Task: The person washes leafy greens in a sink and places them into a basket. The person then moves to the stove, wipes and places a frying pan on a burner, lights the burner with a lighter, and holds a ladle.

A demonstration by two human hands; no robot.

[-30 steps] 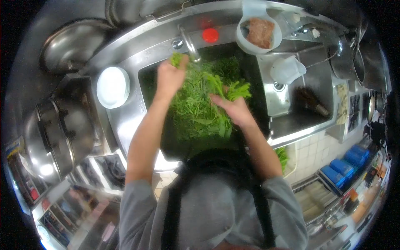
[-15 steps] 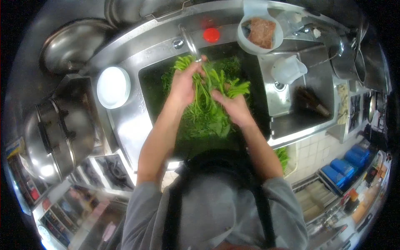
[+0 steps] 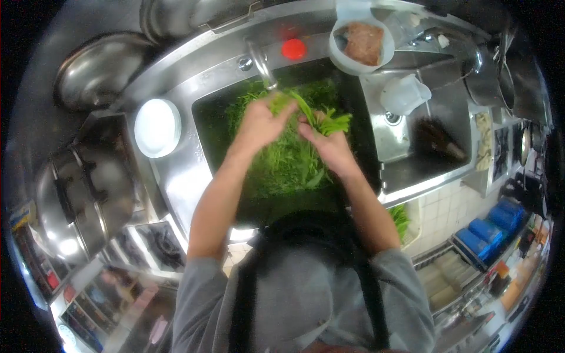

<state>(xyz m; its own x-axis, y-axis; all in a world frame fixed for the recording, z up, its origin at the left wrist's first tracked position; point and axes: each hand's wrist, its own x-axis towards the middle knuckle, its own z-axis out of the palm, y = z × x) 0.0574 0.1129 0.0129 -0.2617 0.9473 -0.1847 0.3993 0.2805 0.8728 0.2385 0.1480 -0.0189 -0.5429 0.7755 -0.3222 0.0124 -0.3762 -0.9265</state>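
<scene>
Leafy greens (image 3: 282, 167) with long thin stems fill the left sink basin (image 3: 206, 159) in a loose mass. My right hand (image 3: 332, 150) is closed around a small bunch, its cut stem ends (image 3: 336, 123) sticking out to the right. Just left of it, under the faucet (image 3: 261, 66), my left hand (image 3: 259, 125) is slightly blurred and curled around some pale green stems (image 3: 276, 104). A green stalk (image 3: 304, 107) spans the gap between both hands. My left fingertips are partly hidden by greens and motion.
White plates (image 3: 157, 127) are stacked at the left. A red round object (image 3: 293, 49) sits behind the basin, beside a white container (image 3: 376, 66) with a brown block in it. The right basin (image 3: 406, 176) holds a white pitcher (image 3: 405, 95) and a brown brush-like object (image 3: 440, 140).
My left hand has moved down from the faucet and turned inward toward my right hand. The stems that hung below it no longer show there. My right hand has stayed nearly in place.
</scene>
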